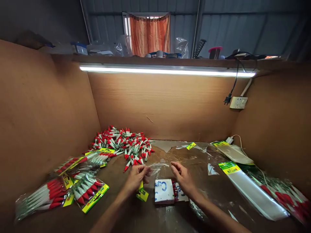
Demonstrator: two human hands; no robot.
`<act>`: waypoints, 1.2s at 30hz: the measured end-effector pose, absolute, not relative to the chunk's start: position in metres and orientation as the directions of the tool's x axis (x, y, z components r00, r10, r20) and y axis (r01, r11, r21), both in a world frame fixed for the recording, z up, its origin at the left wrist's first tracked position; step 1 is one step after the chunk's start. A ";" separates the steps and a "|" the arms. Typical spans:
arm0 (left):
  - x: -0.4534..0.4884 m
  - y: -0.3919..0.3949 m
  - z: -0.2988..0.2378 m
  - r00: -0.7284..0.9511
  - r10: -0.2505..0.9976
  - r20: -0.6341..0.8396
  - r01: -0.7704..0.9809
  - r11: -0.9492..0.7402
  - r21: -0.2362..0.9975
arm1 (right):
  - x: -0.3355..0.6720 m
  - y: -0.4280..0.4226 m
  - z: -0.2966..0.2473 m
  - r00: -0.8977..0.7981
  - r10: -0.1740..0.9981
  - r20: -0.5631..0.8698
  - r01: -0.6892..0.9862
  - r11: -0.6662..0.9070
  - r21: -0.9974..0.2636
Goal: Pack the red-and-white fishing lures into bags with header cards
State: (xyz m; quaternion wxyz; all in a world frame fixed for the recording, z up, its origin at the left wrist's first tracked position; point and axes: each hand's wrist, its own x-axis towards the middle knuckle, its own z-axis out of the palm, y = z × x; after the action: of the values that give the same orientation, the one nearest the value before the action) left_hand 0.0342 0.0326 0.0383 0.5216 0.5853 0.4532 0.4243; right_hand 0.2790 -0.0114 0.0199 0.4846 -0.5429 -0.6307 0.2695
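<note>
My left hand pinches a clear plastic bag with its fingers closed. Below that hand hangs the yellow label of the packaging. Just right of the bag's far end is my right hand, fingers partly bent and apart, with nothing visible in them. Between and below the hands lies a white box with blue handwriting; red-tipped fishing floats show at its right side. Behind my left hand is a heap of loose red-and-white fishing floats.
Filled bags with yellow-green headers lie at the left. On the right are flat bags and more red-and-white floats. Plastic scraps litter the table. Cardboard walls enclose it; a plug hangs by the socket.
</note>
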 end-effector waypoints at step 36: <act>0.018 0.032 0.016 0.493 0.803 -0.334 0.433 0.107 0.895 | 0.366 -0.061 -0.004 -0.218 0.957 0.191 0.638 0.288 -0.714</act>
State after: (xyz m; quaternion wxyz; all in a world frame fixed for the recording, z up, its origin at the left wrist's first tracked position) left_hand 0.0181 0.0321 0.0162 0.5710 0.6485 0.4766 0.1618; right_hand 0.3664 -0.0612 -0.0045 0.3148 -0.5404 -0.7380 0.2533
